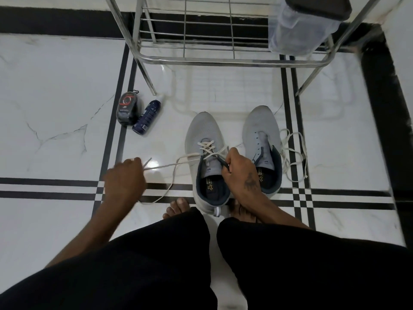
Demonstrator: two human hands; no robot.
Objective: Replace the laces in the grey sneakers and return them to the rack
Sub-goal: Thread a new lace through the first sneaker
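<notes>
While left hand [125, 175] pulls lace [169, 164], sneaker [204, 139] rightward

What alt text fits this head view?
A person laces the left sneaker: left hand pulls a lace end, right hand holds the tongue. The right sneaker is unlaced, its lace loose beside it, below the rack.

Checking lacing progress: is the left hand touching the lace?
Touching. The head view shows the left hand pinching the lace near its tip, pulling it taut from the sneaker.
</notes>
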